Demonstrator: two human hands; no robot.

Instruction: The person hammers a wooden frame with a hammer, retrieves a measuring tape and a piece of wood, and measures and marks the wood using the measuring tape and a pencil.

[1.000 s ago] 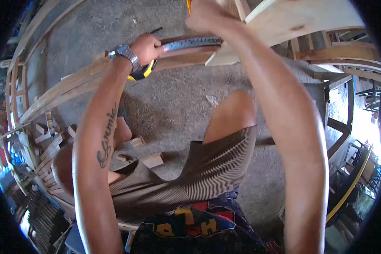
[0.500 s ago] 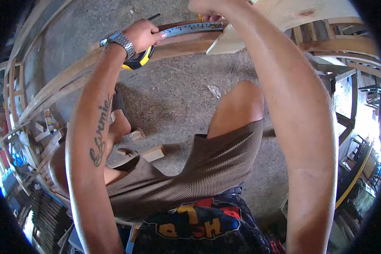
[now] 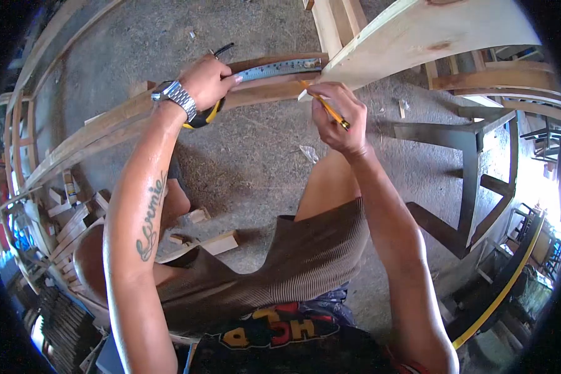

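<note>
My left hand (image 3: 204, 84) is closed on a tape measure, whose yellow-and-black case (image 3: 201, 119) shows below the wrist. Its silver blade (image 3: 274, 70) runs right along a wooden beam (image 3: 262, 93), ending near the edge of a pale board (image 3: 430, 40). A thin dark stick (image 3: 224, 48) pokes out past the knuckles; what it is I cannot make out. In my right hand (image 3: 344, 121) is a yellow pencil (image 3: 331, 111), gripped between the fingers. The pencil's tip lies at the beam, close to the board's lower corner and just below the blade's end.
A dark wooden frame (image 3: 470, 181) stands on the floor at right, with stacked lumber (image 3: 492, 81) above it. Offcuts (image 3: 221, 242) lie near my feet, and a scrap of clear plastic (image 3: 308, 153) rests on the concrete. Long timbers (image 3: 75, 146) extend to the left.
My right hand has come down and toward me from the board's top side, bringing the pencil to the beam. The left hand stays on the tape measure, nearly in place.
</note>
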